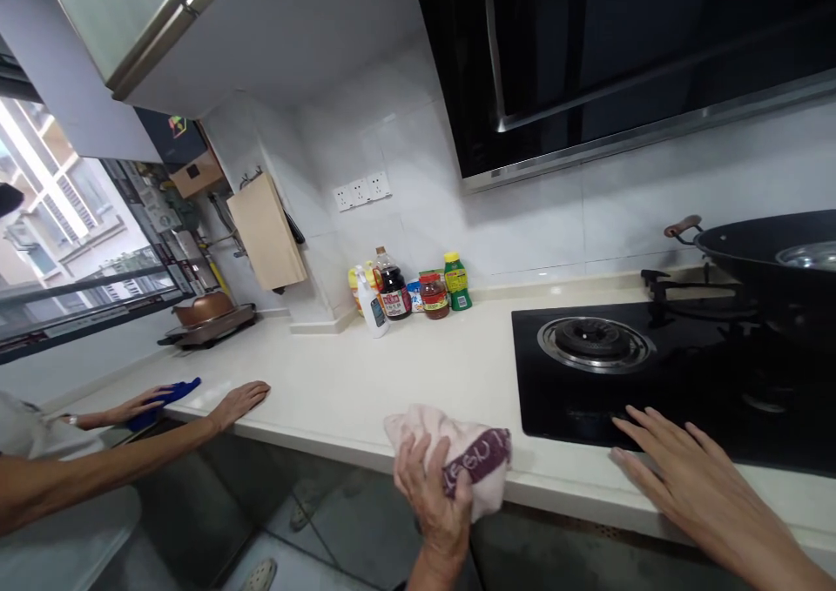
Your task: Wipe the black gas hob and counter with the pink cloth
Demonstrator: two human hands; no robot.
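A pale pink cloth (pixel 428 419) with a dark purple, lettered band is bunched at the front edge of the white countertop (pixel 366 378). My left hand (pixel 432 491) grips it, fingers bent over the top, and part of the cloth hangs past the edge. My right hand (pixel 692 478) is open with fingers spread and nothing in it. It is palm down at the front of the black gas stove (pixel 552 404); whether it presses on the surface I cannot tell. A ringed burner (pixel 594 343) lies beyond my right fingers.
At left, another person's hand (pixel 239 404) rests on the counter; their other hand (pixel 140 404) is on a blue cloth (pixel 176 391). Against the wall stand a spray bottle (pixel 371 308), a dark sauce bottle (pixel 393 291), jars and a green bottle (pixel 457 285). A wok (pixel 751 247) sits at right.
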